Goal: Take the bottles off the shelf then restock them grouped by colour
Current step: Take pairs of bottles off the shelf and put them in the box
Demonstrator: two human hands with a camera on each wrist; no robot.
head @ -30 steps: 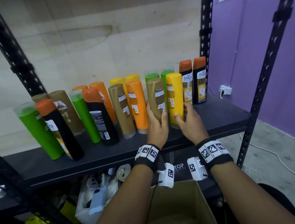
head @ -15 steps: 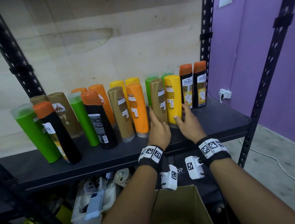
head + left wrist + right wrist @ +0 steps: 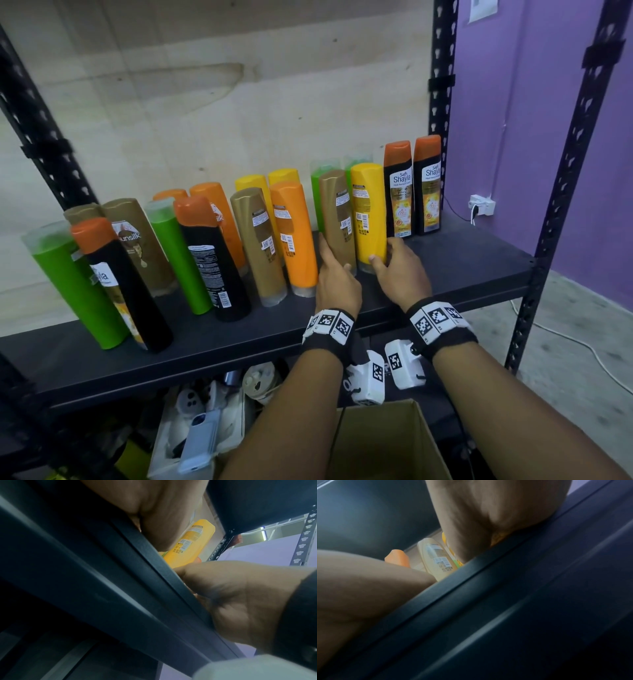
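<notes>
Several shampoo bottles stand in a loose row on the black shelf (image 3: 472, 260). My left hand (image 3: 335, 263) grips the base of a gold bottle (image 3: 337, 212), fingers along its left side and thumb on its front. Beside it, my right hand (image 3: 384, 253) grips the base of a yellow bottle (image 3: 368, 205), thumb in front and fingers round its right side. Both bottles stand upright on the shelf, touching each other. The left wrist view shows the yellow bottle (image 3: 188, 540) over the shelf edge. In the right wrist view the gold bottle (image 3: 436, 559) stands next to an orange bottle (image 3: 399, 558).
Two black bottles with orange caps (image 3: 399, 192) stand just right of the yellow one, by the rear upright (image 3: 440, 102). Green, orange, gold and black bottles fill the shelf to the left (image 3: 178, 260). Below are an open cardboard box (image 3: 421, 445) and a white bin of clutter (image 3: 205, 435).
Both hands have carried the gold and yellow bottles back and a little right. The bottles now stand upright beside the black pair, and the hands have slid down to their bases.
</notes>
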